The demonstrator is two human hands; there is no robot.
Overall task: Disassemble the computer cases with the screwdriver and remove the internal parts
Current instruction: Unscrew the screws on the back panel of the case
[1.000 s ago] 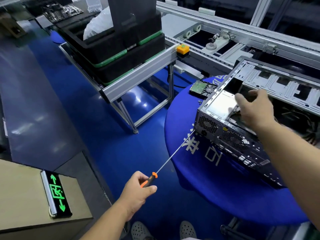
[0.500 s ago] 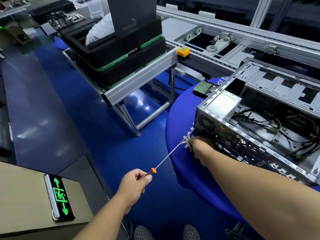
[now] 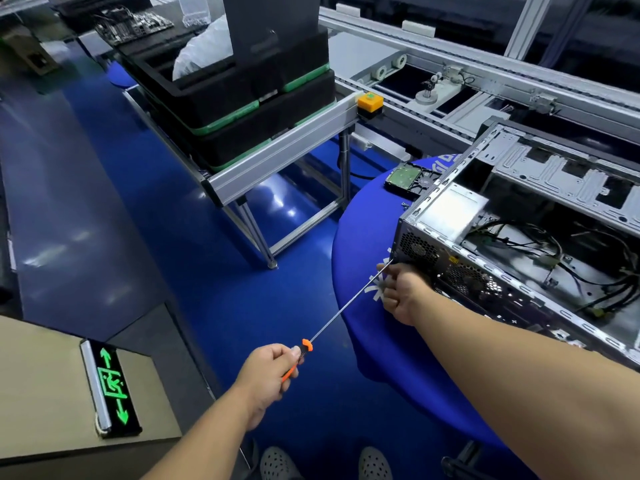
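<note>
Head view: readable marks are few. A green lit exit sign (image 3: 111, 388) with arrows and a running figure lies on a beige surface at lower left. White characters are printed on the blue cloth of the round bench (image 3: 360, 237), partly covered by the right hand and too cut off to read; more white print shows at the cloth's far edge, also unreadable. A small yellow label sits on the rear panel of the computer case (image 3: 512, 258), too small to make out.

The case lies open on the bench, its rear corner with the fan grilles toward the person, cables and a silver power supply (image 3: 450, 211) visible inside. A bare hard drive (image 3: 403, 176) lies on the bench just beyond the case's far corner.

The left hand (image 3: 266, 379) is held low and out from the bench, fingers curled round the orange-and-black handle of the screwdriver (image 3: 343, 310). The long shaft slants up to the right, its tip at the case's lower rear corner. The right hand (image 3: 403, 294), arm stretched across the bench, lies at that same corner, back of the hand upward; its fingers (image 3: 389, 270) are curled in, pinching the shaft near the tip.

Stacked black trays (image 3: 249, 109) with green edges rest on a conveyor frame behind.
</note>
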